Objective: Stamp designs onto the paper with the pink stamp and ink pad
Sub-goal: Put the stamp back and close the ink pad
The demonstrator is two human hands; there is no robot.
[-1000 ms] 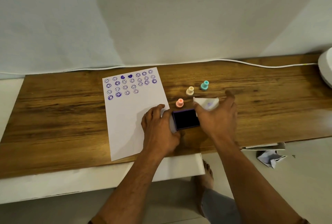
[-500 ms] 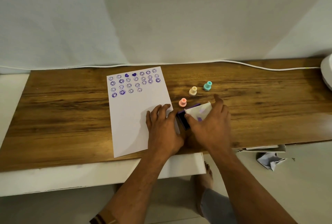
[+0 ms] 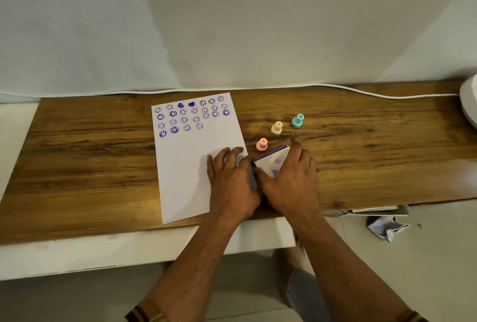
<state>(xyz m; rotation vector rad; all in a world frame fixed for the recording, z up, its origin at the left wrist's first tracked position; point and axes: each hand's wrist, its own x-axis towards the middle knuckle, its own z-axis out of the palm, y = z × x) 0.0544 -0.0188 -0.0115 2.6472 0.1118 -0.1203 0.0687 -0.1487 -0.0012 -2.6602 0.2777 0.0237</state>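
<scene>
A white paper (image 3: 191, 164) lies on the wooden table (image 3: 90, 166), its top rows filled with purple smiley and heart prints. The pink stamp (image 3: 262, 144) stands upright just right of the paper. The ink pad (image 3: 272, 161) sits below it, its white lid with purple stains almost down over the base. My right hand (image 3: 289, 182) grips that lid from the right and front. My left hand (image 3: 232, 182) rests on the paper's right edge and holds the pad's left side.
A cream stamp (image 3: 276, 127) and a teal stamp (image 3: 297, 120) stand beyond the pink one. A white cable (image 3: 361, 90) runs along the table's back edge to a white object (image 3: 468, 104) at far right. Crumpled paper (image 3: 386, 228) lies on the floor.
The ink pad was open with its dark pad showing. My right hand brought the lid over and lowered it onto the base. My left hand stayed at the pad's left side.
</scene>
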